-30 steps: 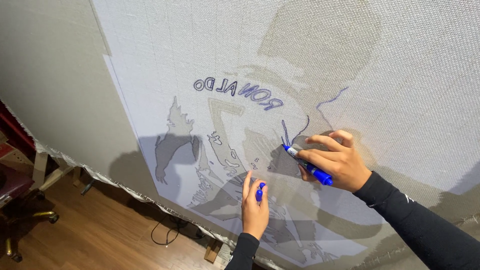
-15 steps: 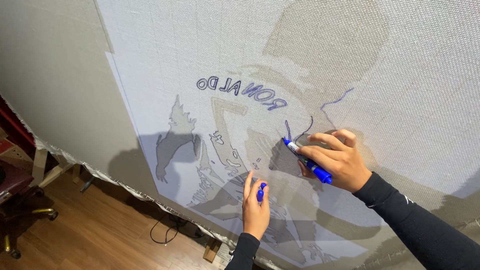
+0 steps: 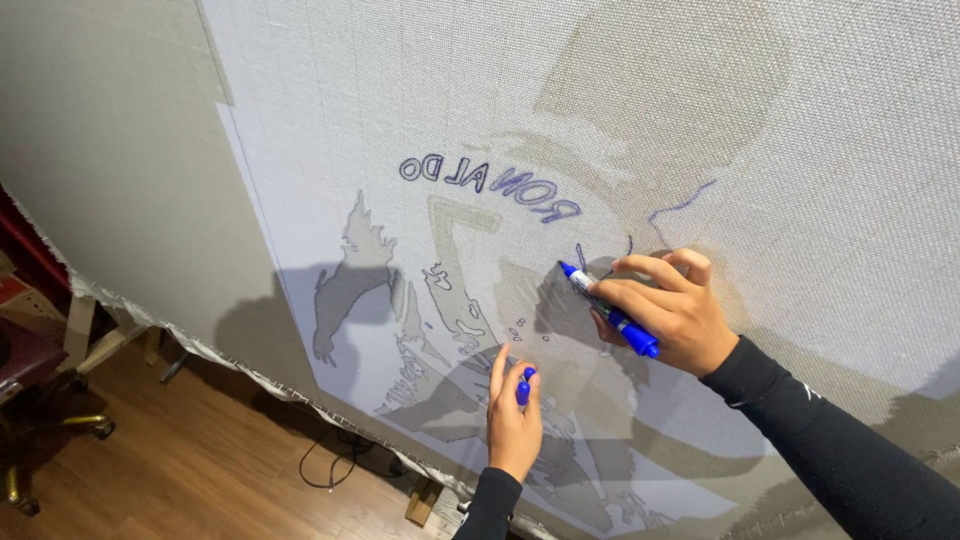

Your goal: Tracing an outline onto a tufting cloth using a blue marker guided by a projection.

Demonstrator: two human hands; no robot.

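Right hand (image 3: 672,310) grips a blue marker (image 3: 608,310), tip on the stretched canvas (image 3: 800,130). Left hand (image 3: 513,410) pinches the blue cap (image 3: 524,385) against it.

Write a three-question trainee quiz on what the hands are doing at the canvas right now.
1. True or false: the right hand holds the blue marker with its tip on the canvas.
2. What does the left hand hold? A) blue marker cap B) eraser C) brush
3. Fill in: below the stretched cloth, a black ____ lies on the wooden floor.

Key:
1. True
2. A, the blue marker cap, pinched in its fingers
3. cable
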